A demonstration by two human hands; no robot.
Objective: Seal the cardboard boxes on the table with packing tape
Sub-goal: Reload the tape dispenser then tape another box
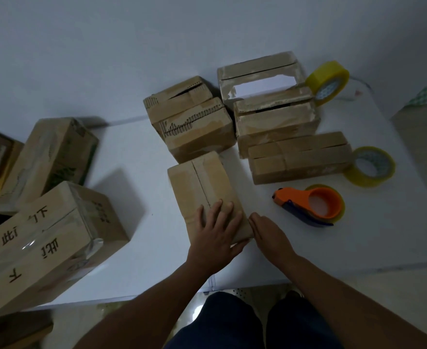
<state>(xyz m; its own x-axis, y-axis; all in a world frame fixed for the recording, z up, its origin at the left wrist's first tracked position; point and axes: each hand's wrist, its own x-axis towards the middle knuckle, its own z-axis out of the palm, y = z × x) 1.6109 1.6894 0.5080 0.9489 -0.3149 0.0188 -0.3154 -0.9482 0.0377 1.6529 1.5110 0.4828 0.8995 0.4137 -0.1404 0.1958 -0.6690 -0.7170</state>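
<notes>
A small cardboard box (pixel 202 182) lies in the middle of the white table (pixel 137 152), its two top flaps meeting along a seam. My left hand (pixel 216 235) presses flat on its near end with the fingers spread. My right hand (pixel 270 235) lies with straight fingers against the box's near right corner. An orange tape dispenser (pixel 313 205) loaded with yellowish tape rests to the right of both hands. Two loose rolls of yellowish packing tape sit further right, one lying flat (pixel 371 166) and one standing on edge (pixel 329 81).
Several more small cardboard boxes stand behind, including a torn-edged one (pixel 194 127) and a long flat one (pixel 298 157). A taped box with black writing (pixel 43 243) fills the left front. Another printed box (pixel 48 159) lies behind it. My legs show below the table's edge.
</notes>
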